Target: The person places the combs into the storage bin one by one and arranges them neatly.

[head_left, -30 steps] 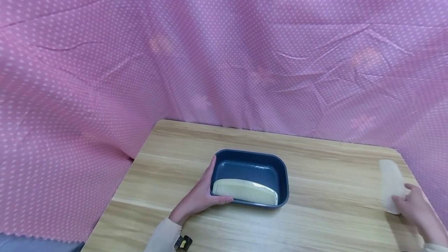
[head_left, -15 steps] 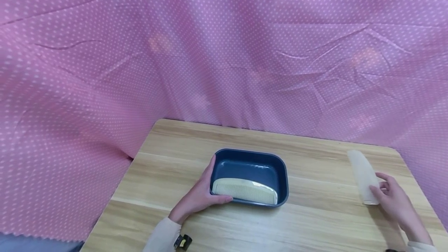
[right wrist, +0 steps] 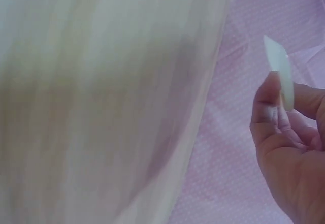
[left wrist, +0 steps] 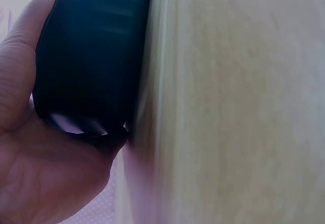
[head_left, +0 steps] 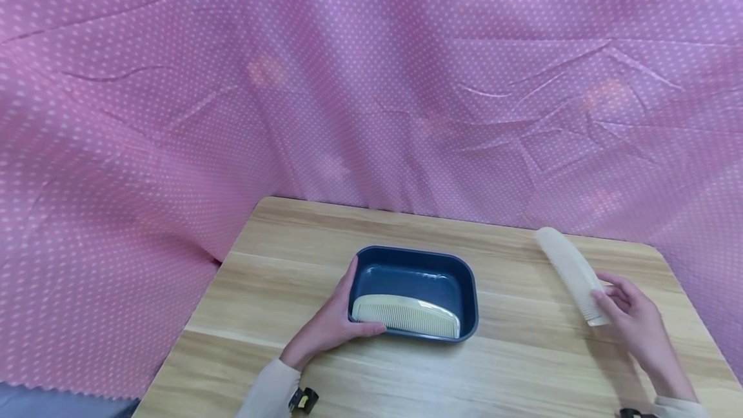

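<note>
A dark blue rectangular tray [head_left: 418, 257] stands on the wooden table, and my left hand [head_left: 331, 328] grips its left end, thumb along the front rim. Inside the tray, against its front wall, lies a cream comb [head_left: 406, 316] with its teeth toward me. To the right, my right hand [head_left: 635, 321] pinches a second cream comb [head_left: 565, 269] between thumb and fingers near its lower end. That comb slants up and to the left above the table. In the right wrist view the pinched comb [right wrist: 280, 69] shows almost edge-on; the left wrist view shows the tray's outer side [left wrist: 96, 56].
The light wood table [head_left: 278, 257] has rounded far corners. Pink cloth with white dots [head_left: 371, 115] hangs behind it and along the sides. A dark strap device [head_left: 304, 400] sits at the left wrist.
My right hand has carried the comb leftward and away from the table's right edge, and the comb has tilted further left. The left hand and the tray stay in place.
</note>
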`<act>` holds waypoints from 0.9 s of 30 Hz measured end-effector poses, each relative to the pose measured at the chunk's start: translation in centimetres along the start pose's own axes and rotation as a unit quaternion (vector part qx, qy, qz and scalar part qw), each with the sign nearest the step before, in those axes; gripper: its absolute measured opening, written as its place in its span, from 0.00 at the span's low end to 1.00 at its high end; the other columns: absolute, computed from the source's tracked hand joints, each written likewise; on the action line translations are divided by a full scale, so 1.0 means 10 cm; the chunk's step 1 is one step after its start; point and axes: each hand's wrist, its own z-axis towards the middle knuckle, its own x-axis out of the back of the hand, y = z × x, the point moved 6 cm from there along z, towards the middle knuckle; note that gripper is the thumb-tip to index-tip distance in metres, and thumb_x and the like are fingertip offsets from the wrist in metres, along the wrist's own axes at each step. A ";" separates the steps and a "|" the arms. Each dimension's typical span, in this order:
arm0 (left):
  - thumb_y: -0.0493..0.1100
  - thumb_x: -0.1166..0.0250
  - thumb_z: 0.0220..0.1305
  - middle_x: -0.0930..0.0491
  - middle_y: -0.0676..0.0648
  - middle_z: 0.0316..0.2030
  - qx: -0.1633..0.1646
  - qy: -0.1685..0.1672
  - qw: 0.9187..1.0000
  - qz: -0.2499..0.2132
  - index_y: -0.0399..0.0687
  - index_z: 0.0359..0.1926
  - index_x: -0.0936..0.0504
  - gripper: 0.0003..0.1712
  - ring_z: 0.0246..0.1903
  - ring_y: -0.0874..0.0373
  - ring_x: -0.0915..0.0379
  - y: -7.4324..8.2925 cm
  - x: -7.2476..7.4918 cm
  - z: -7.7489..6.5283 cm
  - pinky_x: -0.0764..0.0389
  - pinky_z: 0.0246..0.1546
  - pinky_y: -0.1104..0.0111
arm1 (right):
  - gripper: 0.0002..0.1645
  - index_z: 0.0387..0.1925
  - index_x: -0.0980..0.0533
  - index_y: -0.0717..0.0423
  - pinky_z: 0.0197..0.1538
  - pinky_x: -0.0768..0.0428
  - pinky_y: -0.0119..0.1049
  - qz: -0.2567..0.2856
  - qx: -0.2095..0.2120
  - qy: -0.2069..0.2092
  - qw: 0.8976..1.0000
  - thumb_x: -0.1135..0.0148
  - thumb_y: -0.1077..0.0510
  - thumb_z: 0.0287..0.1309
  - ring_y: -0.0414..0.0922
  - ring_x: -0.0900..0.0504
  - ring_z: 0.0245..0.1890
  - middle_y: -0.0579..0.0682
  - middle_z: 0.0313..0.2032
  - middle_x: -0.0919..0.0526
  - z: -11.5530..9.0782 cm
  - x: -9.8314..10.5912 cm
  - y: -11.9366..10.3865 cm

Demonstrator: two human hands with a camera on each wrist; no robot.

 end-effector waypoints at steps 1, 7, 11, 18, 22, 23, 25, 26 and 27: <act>0.59 0.13 0.55 0.65 0.55 0.87 0.001 0.000 1.000 0.000 0.65 0.89 0.72 0.84 0.85 0.52 0.65 0.00 0.00 0.00 0.54 0.80 0.40 | 0.25 0.70 0.25 0.64 0.39 0.18 0.20 0.001 0.003 0.002 1.000 0.35 0.69 0.76 0.25 0.16 0.40 0.35 0.39 0.14 0.01 -0.03 -0.04; 0.60 0.13 0.55 0.65 0.54 0.88 0.003 0.001 1.000 0.000 0.62 0.90 0.71 0.84 0.85 0.51 0.65 0.00 0.01 -0.01 0.54 0.80 0.39 | 0.27 0.72 0.27 0.67 0.39 0.16 0.24 0.011 0.015 -0.013 1.000 0.35 0.68 0.77 0.31 0.14 0.39 0.41 0.41 0.14 0.02 -0.25 -0.24; 0.59 0.13 0.55 0.65 0.54 0.88 0.002 -0.001 1.000 -0.001 0.62 0.90 0.71 0.84 0.85 0.52 0.66 0.01 0.01 0.00 0.54 0.80 0.40 | 0.26 0.72 0.27 0.68 0.39 0.15 0.26 0.031 0.014 -0.029 0.999 0.36 0.68 0.77 0.33 0.13 0.38 0.43 0.41 0.13 -0.02 -0.41 -0.36; 0.59 0.13 0.55 0.65 0.53 0.88 0.001 -0.002 1.000 -0.006 0.62 0.90 0.71 0.84 0.85 0.51 0.66 0.04 0.01 0.00 0.55 0.80 0.40 | 0.26 0.72 0.27 0.68 0.40 0.14 0.30 0.070 0.008 -0.059 0.996 0.36 0.67 0.78 0.37 0.13 0.40 0.45 0.44 0.12 -0.04 -0.65 -0.56; 0.59 0.13 0.55 0.66 0.53 0.88 0.002 -0.001 1.000 -0.007 0.63 0.90 0.71 0.84 0.85 0.50 0.66 0.04 0.00 0.00 0.55 0.80 0.39 | 0.25 0.71 0.27 0.69 0.41 0.14 0.31 0.084 0.014 -0.069 0.994 0.37 0.67 0.78 0.38 0.12 0.41 0.48 0.45 0.12 -0.02 -0.74 -0.68; 0.59 0.13 0.55 0.65 0.53 0.88 0.002 -0.001 1.000 -0.008 0.63 0.90 0.71 0.84 0.85 0.50 0.66 0.04 0.00 0.00 0.55 0.80 0.39 | 0.25 0.71 0.27 0.69 0.41 0.13 0.31 0.086 0.016 -0.072 0.994 0.37 0.67 0.78 0.38 0.12 0.41 0.49 0.45 0.12 -0.01 -0.77 -0.71; 0.60 0.13 0.54 0.65 0.53 0.88 0.004 0.000 1.000 -0.007 0.63 0.90 0.71 0.84 0.85 0.50 0.66 0.03 0.01 0.00 0.55 0.80 0.39 | 0.24 0.70 0.26 0.69 0.41 0.13 0.31 0.088 0.021 -0.078 0.993 0.37 0.68 0.78 0.39 0.12 0.41 0.50 0.45 0.12 -0.01 -0.82 -0.77; 0.60 0.13 0.54 0.65 0.53 0.88 0.004 0.000 1.000 -0.007 0.63 0.90 0.71 0.85 0.85 0.50 0.66 0.03 0.01 0.00 0.55 0.80 0.39 | 0.23 0.69 0.26 0.70 0.42 0.13 0.31 0.088 0.022 -0.079 0.993 0.37 0.68 0.78 0.39 0.12 0.41 0.50 0.45 0.11 0.00 -0.85 -0.80; 0.60 0.13 0.54 0.65 0.53 0.88 0.005 0.000 1.000 -0.007 0.63 0.90 0.71 0.85 0.85 0.50 0.66 0.03 0.01 0.00 0.55 0.80 0.39 | 0.22 0.68 0.25 0.70 0.42 0.13 0.31 0.089 0.023 -0.081 0.993 0.37 0.68 0.78 0.39 0.12 0.41 0.51 0.45 0.11 0.00 -0.87 -0.82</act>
